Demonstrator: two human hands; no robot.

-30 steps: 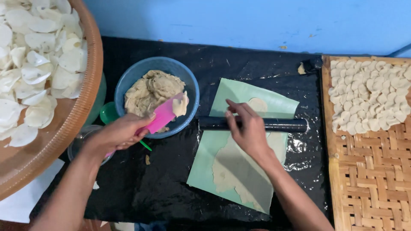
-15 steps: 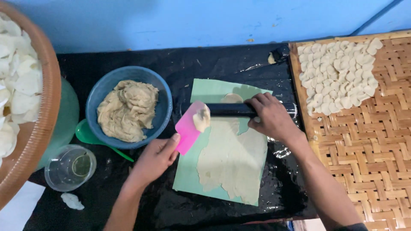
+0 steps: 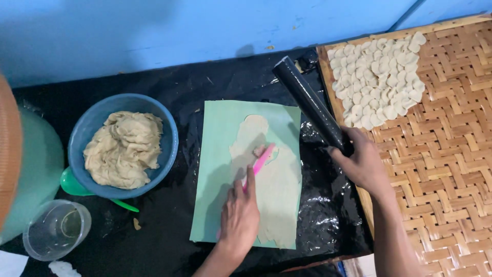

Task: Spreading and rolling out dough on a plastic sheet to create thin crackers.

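Observation:
My left hand holds a pink spatula and presses its blade onto flattened beige dough spread on a green sheet. My right hand grips the lower end of a black rolling pin, which is lifted off the sheet and angled up toward the back. A blue bowl with a lump of dough stands left of the sheet.
A woven bamboo tray at the right carries several small dough rounds. A clear plastic cup and a green utensil lie near the bowl. Black plastic covers the floor. A blue wall is behind.
The left hand brought the pink spatula down onto the dough sheet. The right hand lifted the rolling pin off the sheet and swung it to the right, now angled.

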